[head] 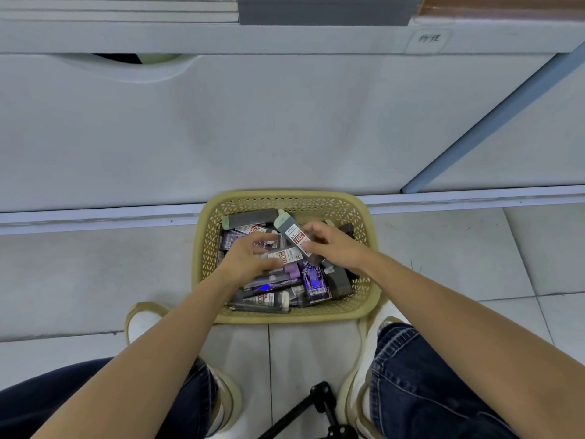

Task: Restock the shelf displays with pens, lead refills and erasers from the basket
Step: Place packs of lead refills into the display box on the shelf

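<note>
Pinching a lead refill case (291, 234) in my right hand (335, 248), its long axis slanting up-left past the fingers (311, 247), I curl my left hand (247, 261) over the basket (207, 248) pile just beside, its hold unclear.

Cool, even light, with only faint shadows beneath my forearms on the pale grey floor tiles (95, 274). The wide lens bows the white shelf front (285, 122) towards the edges. My left hand (250, 258) is slightly smeared, and the label on the dark lead refill pack (292, 236) is soft and barely legible.
</note>
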The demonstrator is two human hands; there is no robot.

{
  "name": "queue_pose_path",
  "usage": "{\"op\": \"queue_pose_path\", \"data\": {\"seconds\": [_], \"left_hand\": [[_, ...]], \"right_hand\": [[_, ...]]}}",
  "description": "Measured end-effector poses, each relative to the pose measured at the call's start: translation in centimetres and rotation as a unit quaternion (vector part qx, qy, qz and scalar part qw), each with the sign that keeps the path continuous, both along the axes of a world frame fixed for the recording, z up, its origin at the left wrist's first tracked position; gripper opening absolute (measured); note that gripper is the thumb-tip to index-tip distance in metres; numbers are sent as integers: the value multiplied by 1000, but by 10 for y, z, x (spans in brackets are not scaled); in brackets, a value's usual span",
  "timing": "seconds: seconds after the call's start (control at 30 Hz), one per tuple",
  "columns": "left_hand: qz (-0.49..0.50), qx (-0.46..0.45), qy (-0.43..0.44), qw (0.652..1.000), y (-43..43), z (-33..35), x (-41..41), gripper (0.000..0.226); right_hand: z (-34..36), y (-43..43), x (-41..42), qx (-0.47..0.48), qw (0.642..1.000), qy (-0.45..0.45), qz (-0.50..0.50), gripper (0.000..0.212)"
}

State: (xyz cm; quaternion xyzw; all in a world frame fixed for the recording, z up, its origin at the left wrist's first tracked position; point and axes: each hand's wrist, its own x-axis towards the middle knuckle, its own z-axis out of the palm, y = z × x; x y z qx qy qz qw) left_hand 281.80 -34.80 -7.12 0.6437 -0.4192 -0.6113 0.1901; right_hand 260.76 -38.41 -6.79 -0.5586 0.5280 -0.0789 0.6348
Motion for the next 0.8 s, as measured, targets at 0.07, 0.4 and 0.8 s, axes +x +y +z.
{"op": "queue_pose_path", "data": {"seconds": [0.07,0.4,0.8], "left_hand": [[77,12,29,997,-2,-1,4,53],[259,68,257,929,13,3,-34,21],[241,54,110,963,19,-25,-12,23]], "right_hand": [[1,2,-1,25,1000,-1,5,26],[5,36,39,33,995,-90,0,58],[-28,6,-10,-160,939,288,95,72]]}}
